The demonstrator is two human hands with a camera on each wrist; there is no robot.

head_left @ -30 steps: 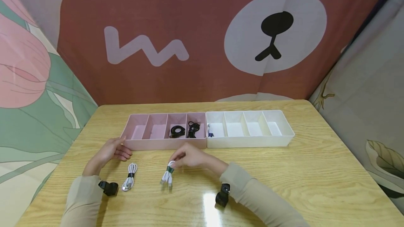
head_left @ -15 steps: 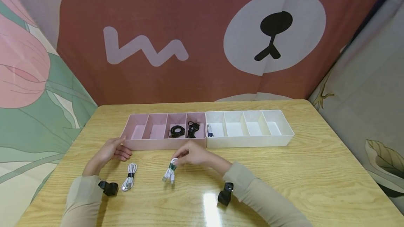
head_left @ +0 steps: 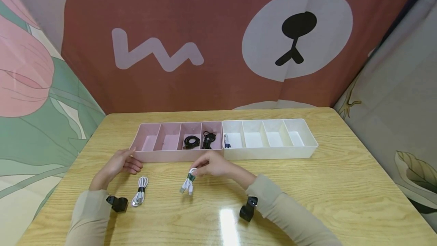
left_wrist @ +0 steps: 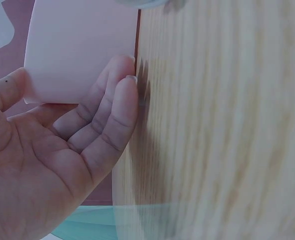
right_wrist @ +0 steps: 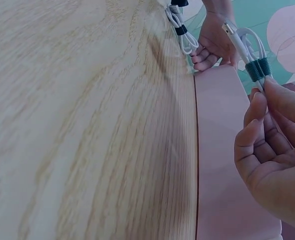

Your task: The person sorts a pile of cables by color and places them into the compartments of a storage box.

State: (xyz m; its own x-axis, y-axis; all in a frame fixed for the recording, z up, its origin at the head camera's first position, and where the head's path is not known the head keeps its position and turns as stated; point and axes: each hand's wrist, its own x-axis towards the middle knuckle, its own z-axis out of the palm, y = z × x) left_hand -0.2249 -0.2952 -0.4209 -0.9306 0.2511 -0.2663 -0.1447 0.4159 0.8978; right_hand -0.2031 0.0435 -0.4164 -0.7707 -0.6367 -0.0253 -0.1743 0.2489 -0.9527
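My right hand [head_left: 213, 163] pinches a white USB charging cable [head_left: 187, 182] between thumb and fingertips. This cable is bundled with a dark green tie, and its plugs hang down over the table in the head view. The right wrist view shows the green tie [right_wrist: 258, 69] just beyond the fingertips. At the left front corner of the pink divided box [head_left: 177, 156], my left hand [head_left: 120, 162] touches the wall with thumb and relaxed fingers. A second white cable [head_left: 140, 191], wrapped with a black tie, lies on the table beside the left hand.
Coiled black cables [head_left: 192, 142] lie in the pink box's two right compartments. Against its right end stands a white divided box [head_left: 269, 153], with a small white cable with a blue tie [head_left: 227, 141] in its leftmost compartment. A printed cloth [head_left: 218, 86] hangs behind the wooden table [head_left: 341, 200].
My right hand has moved a little right and toward the boxes, carrying the green-tied cable along. The left hand and the cable beside it have stayed put.
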